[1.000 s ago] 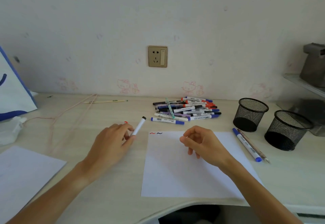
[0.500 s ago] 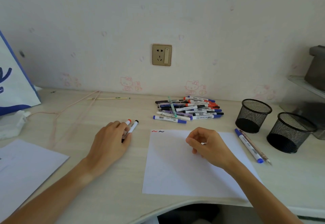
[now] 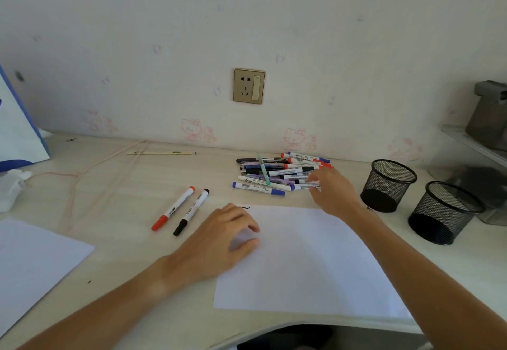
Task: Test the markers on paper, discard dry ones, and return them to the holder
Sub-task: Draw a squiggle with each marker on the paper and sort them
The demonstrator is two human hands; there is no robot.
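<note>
Pale wall (image 3: 164, 34) with faint pink cartoon prints and 1 gold socket plate (image 3: 249, 86). Light wood-grain desk (image 3: 109, 185) below.

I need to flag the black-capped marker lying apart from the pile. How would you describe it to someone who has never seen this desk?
Start at the sheet of paper under the left hand, then look just left of its top corner. Two markers lie side by side there, slanted, clear of the marker pile. The black-capped marker is the one nearer the paper; its neighbour, the red-capped marker, has red ends.
</note>
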